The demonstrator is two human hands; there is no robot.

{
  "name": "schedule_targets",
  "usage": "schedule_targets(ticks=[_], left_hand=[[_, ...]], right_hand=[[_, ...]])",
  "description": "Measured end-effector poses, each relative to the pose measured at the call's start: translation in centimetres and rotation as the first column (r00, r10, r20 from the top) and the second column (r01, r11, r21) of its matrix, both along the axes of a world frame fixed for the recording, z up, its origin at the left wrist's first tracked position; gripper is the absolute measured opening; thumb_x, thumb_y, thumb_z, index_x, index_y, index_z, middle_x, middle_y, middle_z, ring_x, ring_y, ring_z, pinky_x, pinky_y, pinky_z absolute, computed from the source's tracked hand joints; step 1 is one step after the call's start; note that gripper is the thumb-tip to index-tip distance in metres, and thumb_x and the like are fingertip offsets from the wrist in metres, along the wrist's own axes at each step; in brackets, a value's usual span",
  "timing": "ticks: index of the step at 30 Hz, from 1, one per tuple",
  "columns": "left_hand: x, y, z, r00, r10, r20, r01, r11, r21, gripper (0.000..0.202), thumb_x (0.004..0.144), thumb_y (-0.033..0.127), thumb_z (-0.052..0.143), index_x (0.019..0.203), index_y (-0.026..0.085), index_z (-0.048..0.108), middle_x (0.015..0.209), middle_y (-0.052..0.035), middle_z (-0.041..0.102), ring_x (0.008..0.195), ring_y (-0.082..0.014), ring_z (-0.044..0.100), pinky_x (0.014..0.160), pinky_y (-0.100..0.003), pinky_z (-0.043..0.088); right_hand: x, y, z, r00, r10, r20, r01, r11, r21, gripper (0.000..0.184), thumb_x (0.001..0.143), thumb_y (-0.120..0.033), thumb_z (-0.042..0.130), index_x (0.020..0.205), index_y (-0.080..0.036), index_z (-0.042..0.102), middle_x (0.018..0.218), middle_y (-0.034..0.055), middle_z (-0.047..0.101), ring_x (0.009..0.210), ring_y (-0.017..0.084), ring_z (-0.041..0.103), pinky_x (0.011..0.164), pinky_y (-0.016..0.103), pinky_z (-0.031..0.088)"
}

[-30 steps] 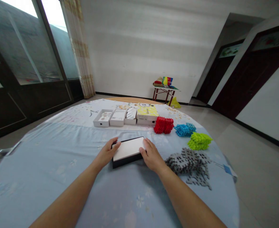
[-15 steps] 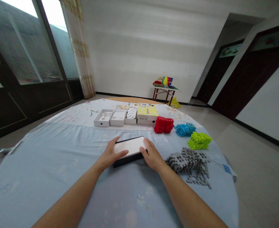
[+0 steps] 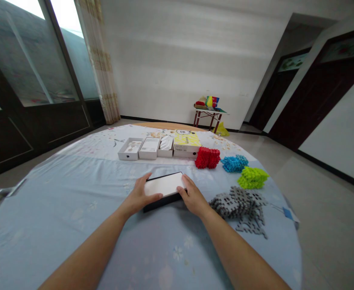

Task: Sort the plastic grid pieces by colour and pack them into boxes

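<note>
A flat black box with a white top [image 3: 165,186] lies on the blue flowered tablecloth [image 3: 74,201] in front of me. My left hand [image 3: 140,196] grips its left end, thumb across the white top. My right hand [image 3: 193,197] holds the right end, fingers curled along the side. Both forearms reach in from the bottom of the view.
Beyond the box stand a row of open white boxes [image 3: 148,148] and a yellow box [image 3: 186,143]. Red [image 3: 207,157], blue [image 3: 234,163], green [image 3: 252,177] and grey [image 3: 240,204] piles of interlocking pieces lie at the right. A small table [image 3: 208,113] stands by the far wall.
My left thumb has slid from the box's corner onto its white top. The box has shifted slightly away from me; my right hand has stayed on its end.
</note>
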State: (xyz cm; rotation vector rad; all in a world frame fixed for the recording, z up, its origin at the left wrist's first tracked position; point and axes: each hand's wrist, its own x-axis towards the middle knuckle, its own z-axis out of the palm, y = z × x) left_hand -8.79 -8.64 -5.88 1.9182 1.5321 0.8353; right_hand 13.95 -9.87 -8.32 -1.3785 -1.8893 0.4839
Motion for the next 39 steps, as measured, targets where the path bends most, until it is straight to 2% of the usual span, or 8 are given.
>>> schedule_targets(ticks=[4, 9, 14, 19, 22, 28, 39], left_hand=[[0.0, 0.0, -0.1, 1.0, 0.006, -0.011, -0.006, 1.0, -0.005, 0.095, 0.058, 0.055, 0.067, 0.136, 0.012, 0.031, 0.134, -0.0179, 0.039, 0.127, -0.0306, 0.037, 0.106, -0.043, 0.029], [0.0, 0.0, -0.1, 1.0, 0.007, -0.025, -0.007, 1.0, 0.013, 0.094, 0.058, 0.055, 0.067, 0.136, 0.014, 0.033, 0.134, -0.0171, 0.041, 0.125, -0.0304, 0.04, 0.105, -0.043, 0.03], [-0.1, -0.1, 0.6, 0.998, 0.013, -0.061, -0.014, 1.0, -0.011, 0.098, 0.059, 0.057, 0.066, 0.137, 0.01, 0.031, 0.136, -0.0192, 0.039, 0.127, -0.0305, 0.038, 0.106, -0.042, 0.031], [-1.2, -0.4, 2.0, 0.982, -0.101, -0.157, 0.105, 0.994, 0.02, 0.087, 0.06, 0.06, 0.065, 0.132, 0.017, 0.042, 0.136, -0.0155, 0.043, 0.127, -0.0311, 0.039, 0.106, -0.044, 0.031], [-1.6, -0.7, 2.3, 0.964, -0.149, -0.219, 0.149, 0.989, -0.017, 0.088, 0.058, 0.061, 0.066, 0.13, 0.016, 0.046, 0.139, -0.0171, 0.04, 0.128, -0.033, 0.038, 0.107, -0.044, 0.03], [-1.4, -0.8, 2.0, 0.959, -0.147, -0.244, 0.148, 0.989, -0.014, 0.09, 0.058, 0.058, 0.067, 0.133, 0.015, 0.042, 0.139, -0.0174, 0.038, 0.13, -0.0333, 0.035, 0.108, -0.046, 0.028], [-0.8, -0.6, 2.2, 0.957, -0.131, -0.258, 0.129, 0.991, -0.025, 0.087, 0.057, 0.054, 0.067, 0.129, 0.014, 0.04, 0.132, -0.0151, 0.042, 0.124, -0.0307, 0.04, 0.105, -0.042, 0.031]], right_hand=[[-0.1, -0.1, 0.1, 1.0, 0.009, 0.011, -0.009, 1.0, -0.01, 0.058, 0.091, -0.043, 0.038, 0.138, -0.01, 0.036, 0.145, 0.0173, 0.032, 0.135, 0.023, 0.028, 0.112, 0.043, 0.023], [-0.1, -0.1, 0.2, 1.0, 0.017, 0.025, -0.016, 1.0, -0.015, 0.06, 0.091, -0.042, 0.038, 0.138, -0.005, 0.034, 0.145, 0.02, 0.03, 0.136, 0.023, 0.025, 0.112, 0.041, 0.022], [0.4, 0.2, 0.2, 1.0, -0.019, -0.023, 0.018, 1.0, -0.013, 0.059, 0.089, -0.045, 0.041, 0.135, -0.008, 0.039, 0.141, 0.0188, 0.039, 0.132, 0.024, 0.034, 0.11, 0.042, 0.026], [0.7, 0.3, 0.3, 0.996, -0.077, -0.033, 0.077, 0.997, -0.002, 0.055, 0.087, -0.044, 0.043, 0.129, -0.008, 0.048, 0.134, 0.019, 0.047, 0.127, 0.026, 0.041, 0.109, 0.043, 0.029], [0.6, 0.3, 0.2, 0.996, -0.076, -0.038, 0.077, 0.997, 0.033, 0.054, 0.085, -0.041, 0.046, 0.127, -0.008, 0.049, 0.132, 0.0191, 0.048, 0.125, 0.026, 0.043, 0.108, 0.042, 0.031], [0.7, 0.4, -0.2, 0.989, -0.076, -0.123, 0.083, 0.995, 0.053, 0.051, 0.083, -0.04, 0.049, 0.127, -0.013, 0.049, 0.131, 0.0153, 0.05, 0.124, 0.026, 0.044, 0.106, 0.043, 0.033], [0.6, 0.5, -0.6, 0.986, -0.053, -0.156, 0.051, 0.999, -0.017, 0.054, 0.085, -0.041, 0.045, 0.13, -0.012, 0.042, 0.135, 0.0165, 0.045, 0.127, 0.024, 0.041, 0.108, 0.042, 0.029]])
